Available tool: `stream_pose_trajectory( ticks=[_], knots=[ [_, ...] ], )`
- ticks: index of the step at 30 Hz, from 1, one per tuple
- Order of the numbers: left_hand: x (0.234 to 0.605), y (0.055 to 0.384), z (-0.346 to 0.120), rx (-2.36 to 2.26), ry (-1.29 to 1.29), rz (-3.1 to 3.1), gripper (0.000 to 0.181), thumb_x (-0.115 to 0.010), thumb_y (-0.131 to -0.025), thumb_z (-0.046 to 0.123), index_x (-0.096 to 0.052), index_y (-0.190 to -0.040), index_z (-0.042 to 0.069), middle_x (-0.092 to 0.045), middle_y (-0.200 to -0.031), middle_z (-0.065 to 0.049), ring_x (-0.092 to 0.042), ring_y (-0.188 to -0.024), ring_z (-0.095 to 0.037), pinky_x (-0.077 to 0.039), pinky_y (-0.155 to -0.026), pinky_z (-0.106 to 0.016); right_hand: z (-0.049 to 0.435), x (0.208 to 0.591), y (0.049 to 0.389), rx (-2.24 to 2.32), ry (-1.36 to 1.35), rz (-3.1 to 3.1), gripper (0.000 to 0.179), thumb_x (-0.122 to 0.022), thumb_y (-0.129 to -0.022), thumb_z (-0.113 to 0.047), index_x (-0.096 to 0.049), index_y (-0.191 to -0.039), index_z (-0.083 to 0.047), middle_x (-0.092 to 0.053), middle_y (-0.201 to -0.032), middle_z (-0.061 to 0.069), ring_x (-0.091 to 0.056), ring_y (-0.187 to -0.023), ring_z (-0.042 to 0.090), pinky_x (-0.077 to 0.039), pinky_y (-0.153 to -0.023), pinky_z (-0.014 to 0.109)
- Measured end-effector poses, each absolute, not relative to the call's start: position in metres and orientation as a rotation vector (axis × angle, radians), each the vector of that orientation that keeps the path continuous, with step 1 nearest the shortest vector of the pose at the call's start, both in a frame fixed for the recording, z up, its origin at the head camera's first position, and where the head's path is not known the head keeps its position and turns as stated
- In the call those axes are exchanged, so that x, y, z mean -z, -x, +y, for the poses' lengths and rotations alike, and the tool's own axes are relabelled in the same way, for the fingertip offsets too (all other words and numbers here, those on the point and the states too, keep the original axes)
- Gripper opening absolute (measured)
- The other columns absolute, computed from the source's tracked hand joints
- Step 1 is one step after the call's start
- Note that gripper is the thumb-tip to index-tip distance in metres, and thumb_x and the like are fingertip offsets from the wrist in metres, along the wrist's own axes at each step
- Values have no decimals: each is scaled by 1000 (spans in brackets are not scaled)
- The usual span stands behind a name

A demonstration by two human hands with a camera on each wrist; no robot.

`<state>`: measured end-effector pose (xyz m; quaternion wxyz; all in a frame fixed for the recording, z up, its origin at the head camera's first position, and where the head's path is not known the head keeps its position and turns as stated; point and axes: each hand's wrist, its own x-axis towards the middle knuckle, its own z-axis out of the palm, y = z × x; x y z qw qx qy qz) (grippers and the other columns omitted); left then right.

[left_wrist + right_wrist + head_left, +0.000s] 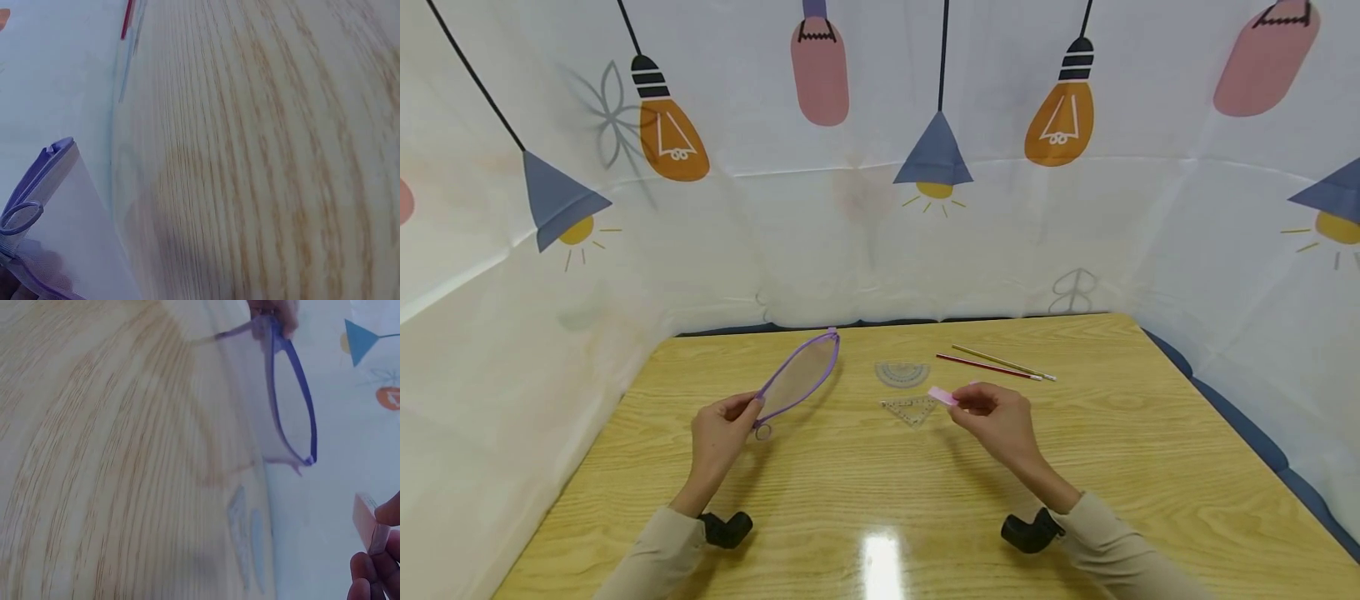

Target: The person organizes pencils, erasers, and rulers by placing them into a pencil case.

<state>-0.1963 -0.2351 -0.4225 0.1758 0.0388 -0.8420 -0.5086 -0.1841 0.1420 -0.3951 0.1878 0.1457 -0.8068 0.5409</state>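
Pouch [797, 377], sheer with purple edging, held up above the table [820, 517] at left of centre. Left hand [718, 429] pinches its near end between thumb and fingers; the far end points away and to the right. The zipped edges bow apart into a leaf-shaped mouth, seen clearly from the right wrist too. Small purple ring [763, 432] hangs at the near end, just beside the fingertips.

Right hand [1000, 421] holds a pink block [942, 395] in a narrow pinch, thumb against fingers, raised off the wood and well apart from the pouch. From the head view, the block's tip stands by the right corner of a clear set square [912, 410], which lies flat on the tabletop. Clear protractor [902, 374] lies just beyond it, curved edge toward the person.

Farther right, past the right hand: red pencil [988, 367] and gold pencil [1000, 362], slanted, white-tipped ends converging at right. Cannot tell whether they touch. Pale cloth [880, 267] printed with lamps and bulbs hangs behind.
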Motion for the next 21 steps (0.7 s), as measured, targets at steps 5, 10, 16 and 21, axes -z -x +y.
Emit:
stream_pose_trajectory(
  ticks=[5,10,16,21],
  knots=[
    [421,193,-235,1433,-110,-2417,25,-66,-93,19,-73,-109,0,-71,-99,-18,-69,-81,-19,-52,-60,-19,129,382,176,-1542,-421,-2286,15,-76,-77,9,-71,-91,8,-69,-84,18,-67,-73,29,-55,-66,29],
    [419,191,-235,1440,-123,-2431,25,-66,-93,19,-73,-109,1,-71,-99,-17,-67,-76,-9,-53,-60,-23,120,379,174,-1556,-469,-2265,15,-76,-77,10,-71,-90,8,-69,-85,18,-67,-74,29,-56,-68,34],
    [418,191,-234,1439,-113,-2428,24,-66,-93,18,-73,-108,0,-71,-97,-17,-67,-74,-8,-54,-59,-24,109,377,173,-1587,-518,-2229,15,-76,-76,11,-71,-90,8,-69,-85,19,-67,-75,29,-56,-69,37],
    [418,190,-234,1426,-124,-2432,24,-66,-93,17,-73,-108,0,-71,-97,-17,-67,-74,-8,-52,-57,-22,99,375,173,-1609,-533,-2224,15,-76,-76,11,-71,-90,9,-69,-85,19,-67,-75,30,-56,-70,38]
  ],
)
